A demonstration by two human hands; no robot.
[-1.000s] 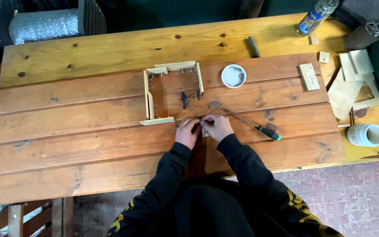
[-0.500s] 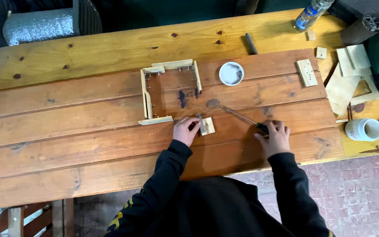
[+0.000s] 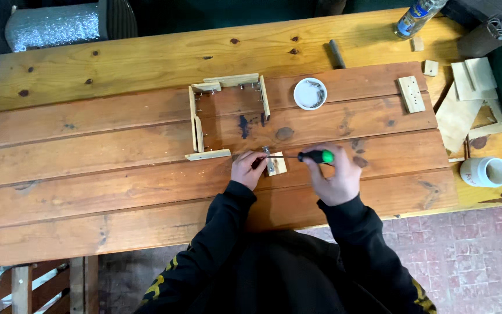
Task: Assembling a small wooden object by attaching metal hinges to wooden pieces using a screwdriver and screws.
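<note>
My left hand [image 3: 248, 169] pinches a small wooden block [image 3: 276, 164] that carries a metal bracket, holding it flat on the wooden table [image 3: 117, 151]. My right hand [image 3: 336, 172] grips a screwdriver [image 3: 300, 156] with a green and black handle. Its shaft lies level, and the tip points left at the bracket on the block. Just beyond my hands stands an open wooden frame [image 3: 222, 116] made of thin slats, one side missing.
A small white dish [image 3: 310, 93] with screws sits right of the frame. Wood offcuts [image 3: 412, 94] and a white jar [image 3: 484, 171] lie at the right, a plastic bottle [image 3: 413, 16] and a dark rod [image 3: 336, 53] at the back. A silver duct [image 3: 50, 26] rests far left.
My right hand left the block, reached right to the screwdriver lying on the table, picked it up and brought its tip back to the block. The left hand stayed on the block.
</note>
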